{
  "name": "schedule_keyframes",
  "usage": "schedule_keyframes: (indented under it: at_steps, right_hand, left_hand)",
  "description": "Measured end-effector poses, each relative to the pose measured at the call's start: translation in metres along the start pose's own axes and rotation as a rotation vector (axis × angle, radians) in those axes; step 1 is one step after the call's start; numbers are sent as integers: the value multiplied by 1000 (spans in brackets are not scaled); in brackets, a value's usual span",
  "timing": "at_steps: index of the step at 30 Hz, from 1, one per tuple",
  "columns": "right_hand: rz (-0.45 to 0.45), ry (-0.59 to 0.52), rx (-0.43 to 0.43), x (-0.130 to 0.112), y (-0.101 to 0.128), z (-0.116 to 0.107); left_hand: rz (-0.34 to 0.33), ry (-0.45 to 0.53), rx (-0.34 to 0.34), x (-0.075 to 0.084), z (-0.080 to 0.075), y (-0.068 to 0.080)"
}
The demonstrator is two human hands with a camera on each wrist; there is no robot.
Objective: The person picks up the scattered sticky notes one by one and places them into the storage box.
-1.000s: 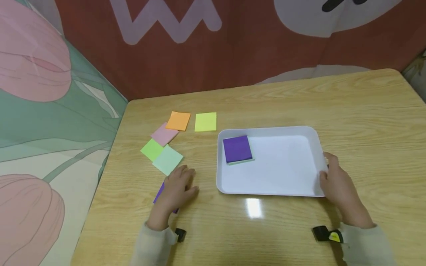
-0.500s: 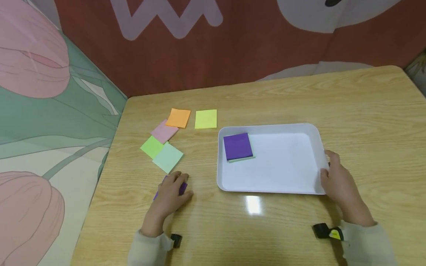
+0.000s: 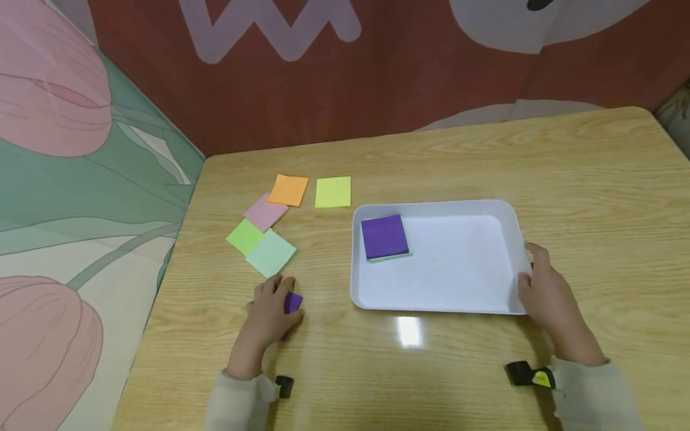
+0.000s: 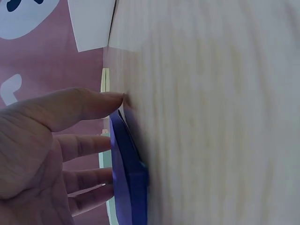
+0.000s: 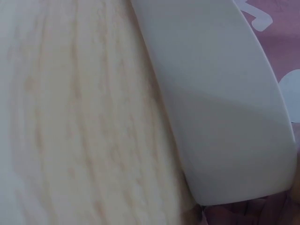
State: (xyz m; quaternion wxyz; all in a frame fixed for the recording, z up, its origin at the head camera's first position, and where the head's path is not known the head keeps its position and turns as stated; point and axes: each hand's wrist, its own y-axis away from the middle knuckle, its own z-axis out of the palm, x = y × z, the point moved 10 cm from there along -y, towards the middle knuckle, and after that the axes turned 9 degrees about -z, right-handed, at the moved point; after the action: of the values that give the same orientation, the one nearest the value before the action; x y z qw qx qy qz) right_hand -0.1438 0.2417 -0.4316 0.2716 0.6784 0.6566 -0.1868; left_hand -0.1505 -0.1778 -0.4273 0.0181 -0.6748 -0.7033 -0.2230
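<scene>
Wooden table (image 3: pixel 442 161) set against a red patterned backdrop. The left hand (image 3: pixel 269 311) pinches a purple sticky pad (image 3: pixel 293 302), fingers curled, lifting its edge off the wood, apparently for purchase. The right hand (image 3: pixel 544 293) grips the right rim of the white tray (image 3: pixel 458 302), seemingly steadying it. Another purple pad (image 3: pixel 384 237) lies inside; loose coloured notes (image 3: pixel 271 253) lie beyond.

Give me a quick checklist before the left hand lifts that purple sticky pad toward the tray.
1. Left hand grips the purple pad: ok, fingers curl over it.
2. Pad clear of the table: not ok, one edge rests on it.
3. Right hand steadies the white tray: ok, holding its right rim.
4. Free space in tray: ok, only one purple stack at far left.
5. Single pad or several: cannot tell.
</scene>
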Motion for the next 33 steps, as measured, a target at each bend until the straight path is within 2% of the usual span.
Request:
schedule_keyframes:
  at_steps: [24, 28, 33]
  right_hand:
    - [-4, -2, 9, 1, -1, -1]
    - [-5, 0, 7, 0, -1, -1]
    - [4, -7, 5, 1, 0, -1]
  left_hand:
    - [-50, -20, 18, -1, -2, 0]
    - [-26, -13, 45, 3, -5, 1]
    - [39, 24, 102, 11, -12, 1]
